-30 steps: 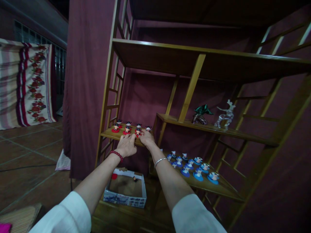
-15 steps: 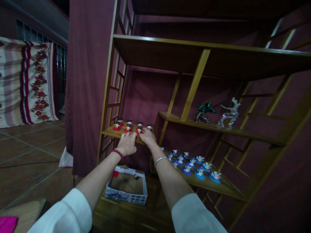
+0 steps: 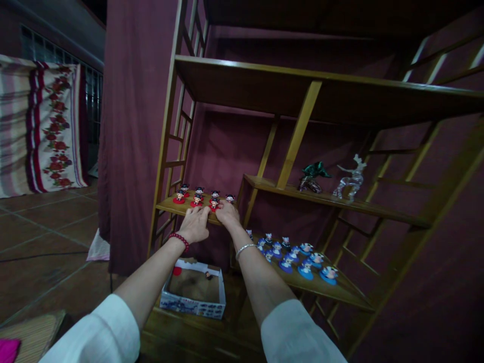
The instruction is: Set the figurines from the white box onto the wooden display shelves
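Observation:
Several small black-haired figurines on red bases stand in two rows on the left shelf (image 3: 166, 205). My left hand (image 3: 195, 223) lies at this shelf's front edge, fingers stretched forward, near the front figurines. Its fingertips are close to the front right figurine (image 3: 215, 202). On that figurine's right side, my right hand (image 3: 229, 214) has its fingers drawn together at the base; the exact grip is partly hidden. Just behind the right fingers stands another black-haired figurine (image 3: 230, 198). A red bead bracelet circles my left wrist, a silver bangle my right.
Below my hands sits an open cardboard box (image 3: 192, 306) with a red piece and a small figurine inside. Several blue and purple figurines (image 3: 305, 269) occupy the lower right shelf. A clear deer ornament (image 3: 350, 181) and a green ornament (image 3: 314, 176) stand above them.
The whole view has shifted slightly, so the shelves and figurines sit a little further left. Both hands keep nearly the same place at the red-based figurines.

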`<state>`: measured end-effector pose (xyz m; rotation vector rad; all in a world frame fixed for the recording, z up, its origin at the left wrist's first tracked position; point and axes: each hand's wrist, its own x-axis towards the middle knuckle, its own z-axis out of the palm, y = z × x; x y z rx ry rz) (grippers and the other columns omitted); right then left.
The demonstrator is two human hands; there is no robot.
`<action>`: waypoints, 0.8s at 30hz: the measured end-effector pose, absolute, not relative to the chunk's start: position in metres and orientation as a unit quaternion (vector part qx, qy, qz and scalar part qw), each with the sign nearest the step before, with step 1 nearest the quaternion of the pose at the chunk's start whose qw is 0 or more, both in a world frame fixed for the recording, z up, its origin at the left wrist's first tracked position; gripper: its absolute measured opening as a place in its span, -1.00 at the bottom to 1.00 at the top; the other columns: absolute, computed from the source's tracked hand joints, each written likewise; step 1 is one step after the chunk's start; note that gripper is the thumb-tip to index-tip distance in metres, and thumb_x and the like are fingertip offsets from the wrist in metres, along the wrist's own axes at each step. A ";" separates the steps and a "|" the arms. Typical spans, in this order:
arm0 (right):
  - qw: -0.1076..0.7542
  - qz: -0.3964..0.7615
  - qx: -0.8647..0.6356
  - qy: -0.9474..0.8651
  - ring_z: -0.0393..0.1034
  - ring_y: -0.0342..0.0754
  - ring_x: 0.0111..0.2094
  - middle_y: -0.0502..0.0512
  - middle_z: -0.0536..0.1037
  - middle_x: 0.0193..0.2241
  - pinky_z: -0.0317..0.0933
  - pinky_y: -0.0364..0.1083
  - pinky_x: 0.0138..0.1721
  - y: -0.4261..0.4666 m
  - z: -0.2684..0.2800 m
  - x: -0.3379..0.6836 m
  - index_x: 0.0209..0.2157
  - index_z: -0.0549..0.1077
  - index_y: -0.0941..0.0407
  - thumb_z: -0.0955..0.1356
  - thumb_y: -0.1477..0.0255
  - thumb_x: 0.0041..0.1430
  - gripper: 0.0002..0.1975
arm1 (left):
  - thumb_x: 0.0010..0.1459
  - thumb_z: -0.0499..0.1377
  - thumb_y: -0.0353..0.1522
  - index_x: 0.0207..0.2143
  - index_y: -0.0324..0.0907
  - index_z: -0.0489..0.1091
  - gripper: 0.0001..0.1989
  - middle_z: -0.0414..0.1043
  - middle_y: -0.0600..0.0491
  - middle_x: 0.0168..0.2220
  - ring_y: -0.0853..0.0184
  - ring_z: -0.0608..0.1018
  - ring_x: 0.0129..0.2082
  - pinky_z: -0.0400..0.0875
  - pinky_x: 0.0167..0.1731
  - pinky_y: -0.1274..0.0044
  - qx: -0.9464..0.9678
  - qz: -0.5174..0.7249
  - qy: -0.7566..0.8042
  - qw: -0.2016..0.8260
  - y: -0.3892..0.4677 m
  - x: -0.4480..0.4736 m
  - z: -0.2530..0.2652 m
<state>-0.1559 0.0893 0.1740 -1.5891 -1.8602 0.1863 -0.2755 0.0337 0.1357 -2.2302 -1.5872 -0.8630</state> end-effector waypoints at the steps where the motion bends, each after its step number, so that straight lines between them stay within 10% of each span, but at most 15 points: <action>1: 0.337 0.071 -0.610 -0.714 0.35 -0.05 -0.13 -0.05 0.50 -0.20 0.19 -0.15 -0.19 0.089 0.174 -0.156 -0.18 0.40 -0.04 0.29 0.30 -0.05 -0.68 | -0.24 0.02 -0.50 -0.19 -0.18 0.13 -0.56 0.36 -0.01 -0.18 0.19 0.27 -0.09 0.08 -0.17 0.38 -0.771 -0.296 -0.548 0.133 0.034 -0.276 0.136; 24: 0.355 0.047 -0.621 -0.697 0.34 -0.06 -0.11 -0.02 0.51 -0.22 0.18 -0.14 -0.13 0.080 0.173 -0.155 -0.15 0.38 0.01 0.25 0.43 -0.02 -0.67 | -0.13 0.00 -0.52 0.00 -0.21 0.11 -0.46 0.19 -0.11 -0.05 0.17 0.20 -0.02 -0.01 -0.01 0.31 -0.744 -0.352 -0.521 0.227 0.025 -0.270 0.111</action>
